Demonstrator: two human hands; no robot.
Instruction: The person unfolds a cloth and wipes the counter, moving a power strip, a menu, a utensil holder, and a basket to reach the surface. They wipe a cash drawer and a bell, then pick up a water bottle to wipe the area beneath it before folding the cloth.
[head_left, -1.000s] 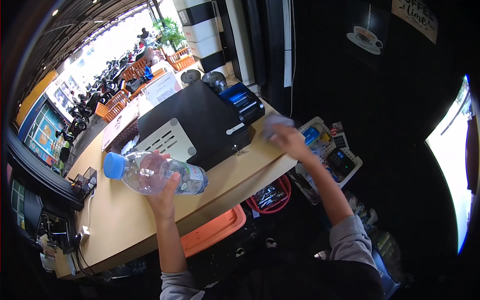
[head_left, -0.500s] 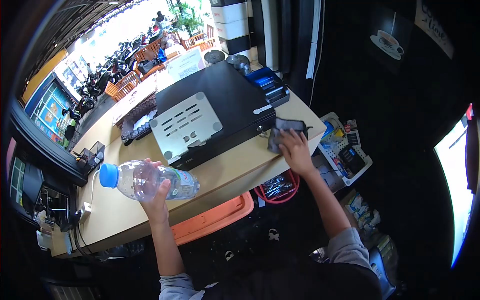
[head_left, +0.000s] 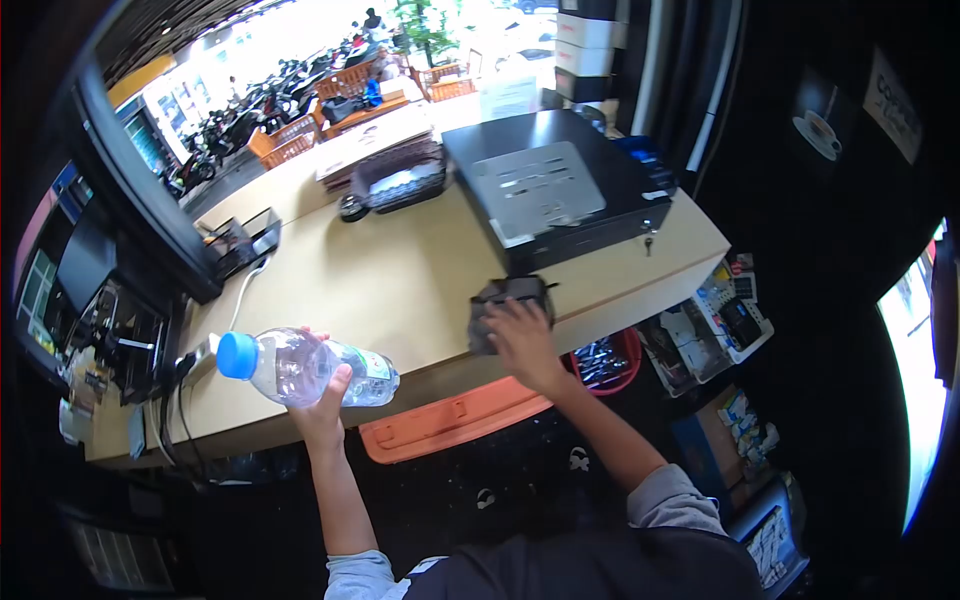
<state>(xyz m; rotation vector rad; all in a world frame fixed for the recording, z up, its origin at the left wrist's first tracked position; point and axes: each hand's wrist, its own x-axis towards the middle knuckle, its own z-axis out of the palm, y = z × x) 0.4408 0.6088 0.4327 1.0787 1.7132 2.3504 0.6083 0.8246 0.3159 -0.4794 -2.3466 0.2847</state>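
Note:
My left hand (head_left: 322,408) is wrapped round the lower side of a clear plastic bottle (head_left: 300,368) with a blue cap. The bottle is tilted nearly level above the table's front edge, its cap to the left. My right hand (head_left: 524,345) lies with fingers spread on a dark grey cloth (head_left: 497,300), pressing it on the wooden table (head_left: 370,265) near the front edge. Just behind the cloth stands a black cash drawer (head_left: 610,215) with a silver slotted stand (head_left: 540,185) on top. A small key (head_left: 648,246) hangs at its front.
A dark woven basket (head_left: 400,190) and a call bell (head_left: 353,207) stand at the back. On the left are a black mesh organiser (head_left: 240,240) and a power strip (head_left: 203,352). Below the table edge sit an orange lid (head_left: 450,420), a red basket (head_left: 632,370) and a white crate (head_left: 755,335).
My right hand has slid the cloth left along the table's front, from beside the drawer's right end to its left front corner. The camera view has turned left. My left hand still holds the bottle.

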